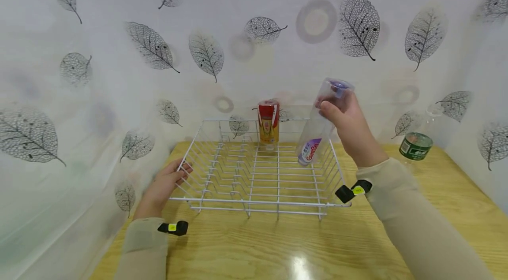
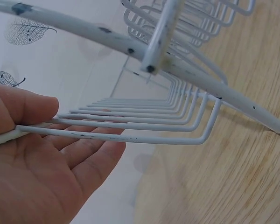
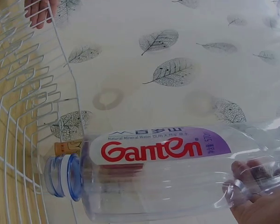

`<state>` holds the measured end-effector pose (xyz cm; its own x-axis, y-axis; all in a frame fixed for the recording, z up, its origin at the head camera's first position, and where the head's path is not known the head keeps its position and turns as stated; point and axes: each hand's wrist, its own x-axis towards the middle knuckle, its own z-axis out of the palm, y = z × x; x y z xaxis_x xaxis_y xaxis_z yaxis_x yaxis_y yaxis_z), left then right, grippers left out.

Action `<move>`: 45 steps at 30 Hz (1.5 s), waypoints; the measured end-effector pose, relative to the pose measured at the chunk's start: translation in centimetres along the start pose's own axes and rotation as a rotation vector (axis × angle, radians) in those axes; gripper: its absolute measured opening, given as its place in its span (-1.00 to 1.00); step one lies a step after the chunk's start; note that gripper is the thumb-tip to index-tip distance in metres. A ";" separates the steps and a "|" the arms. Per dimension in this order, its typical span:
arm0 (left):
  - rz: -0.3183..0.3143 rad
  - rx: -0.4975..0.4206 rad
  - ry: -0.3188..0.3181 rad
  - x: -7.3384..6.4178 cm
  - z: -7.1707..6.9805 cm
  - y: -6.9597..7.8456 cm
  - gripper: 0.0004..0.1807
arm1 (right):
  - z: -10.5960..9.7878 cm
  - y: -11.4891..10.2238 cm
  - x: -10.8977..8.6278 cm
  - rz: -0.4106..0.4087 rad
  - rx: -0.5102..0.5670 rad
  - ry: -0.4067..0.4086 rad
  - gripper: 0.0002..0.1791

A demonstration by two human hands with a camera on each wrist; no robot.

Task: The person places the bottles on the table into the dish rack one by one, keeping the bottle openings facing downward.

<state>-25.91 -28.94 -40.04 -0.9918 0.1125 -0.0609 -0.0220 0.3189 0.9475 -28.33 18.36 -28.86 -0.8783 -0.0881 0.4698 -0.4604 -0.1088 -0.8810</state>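
A white wire dish rack (image 1: 278, 203) stands on the wooden table. At its left side my left hand (image 1: 168, 183) holds the rim, thumb (image 2: 39, 108) over the wire and fingers stretched behind the side wires. My right hand (image 1: 345, 123) grips a clear plastic Ganten water bottle (image 1: 313, 134) near its base. The bottle slants, its blue-ringed neck (image 3: 63, 175) pointing down into the rack's right half. Upside down at the back of the rack is a container with a red and yellow label (image 1: 269, 123).
A clear bottle with a green label (image 1: 415, 145) stands at the back right of the table (image 1: 246, 249). Leaf-printed white sheeting (image 1: 254, 59) hangs behind and along both sides. Upright wire dividers (image 1: 238, 169) fill the rack's left half.
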 end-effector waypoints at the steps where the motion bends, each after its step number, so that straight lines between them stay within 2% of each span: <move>1: 0.000 0.001 0.001 0.0 0.0 0.0 -0.45 | 0.1 0.2 0.4 0.018 -0.009 0.018 -0.46; 7: -0.003 0.019 0.008 0.1 0.0 0.0 -0.47 | 1.3 1.8 3.2 0.084 -0.118 0.064 -0.34; 11: -0.001 0.020 0.009 0.1 0.0 0.0 -0.47 | 1.8 3.2 4.9 0.122 -0.203 0.051 -0.25; 16: 0.012 -0.007 -0.011 0.2 0.1 -0.3 -0.45 | 2.2 5.1 6.1 0.206 -0.335 0.027 -0.12; 19: 0.014 -0.015 -0.014 0.3 0.0 -0.4 -0.45 | 2.5 6.4 6.6 0.231 -0.364 0.027 0.02; 24: 0.016 0.005 -0.007 0.4 0.0 -0.7 -0.48 | 3.0 8.3 6.8 0.260 -0.372 0.042 0.16; 31: 0.016 -0.013 -0.010 0.2 0.1 -0.5 -0.49 | 3.9 10.5 7.4 0.261 -0.348 0.087 0.06; 39: 0.023 -0.034 -0.015 0.2 0.2 -0.4 -0.47 | 4.5 11.4 7.4 0.346 -0.384 0.067 0.09; 45: 0.017 -0.042 -0.011 0.1 0.2 -0.2 -0.46 | 4.9 11.7 7.5 0.374 -0.400 0.059 0.08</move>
<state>-25.98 -28.82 -40.34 -0.9907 0.1278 -0.0476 -0.0104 0.2773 0.9607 -39.65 11.56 -35.38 -0.9919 0.0084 0.1269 -0.1183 0.3050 -0.9450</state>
